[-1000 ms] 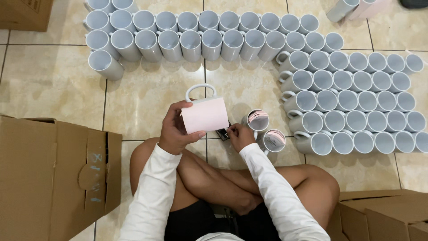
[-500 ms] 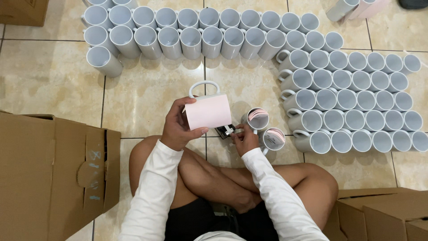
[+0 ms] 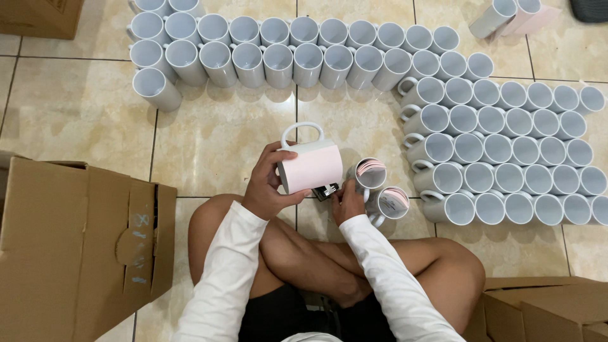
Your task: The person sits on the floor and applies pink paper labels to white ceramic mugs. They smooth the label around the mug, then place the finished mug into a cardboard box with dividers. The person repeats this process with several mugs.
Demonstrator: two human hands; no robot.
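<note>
The left hand [image 3: 269,190] grasps a pink-wrapped mug [image 3: 310,163] sideways, while the right hand [image 3: 347,201] pinches a small dark tool [image 3: 327,190] beside two paper-filled mugs [image 3: 380,190] on the floor [image 3: 215,142].

Home floor: tiles [image 3: 76,120], mug rows [image 3: 304,50], boxes [image 3: 76,247].

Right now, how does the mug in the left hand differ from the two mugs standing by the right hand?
The held mug lies on its side in the left hand, off the floor; the two mugs by the right hand stand upright on the tiles. The held mug has a pink sheet wrapped around its outside; the two mugs have pink sheets rolled inside. All are white with handles.
</note>
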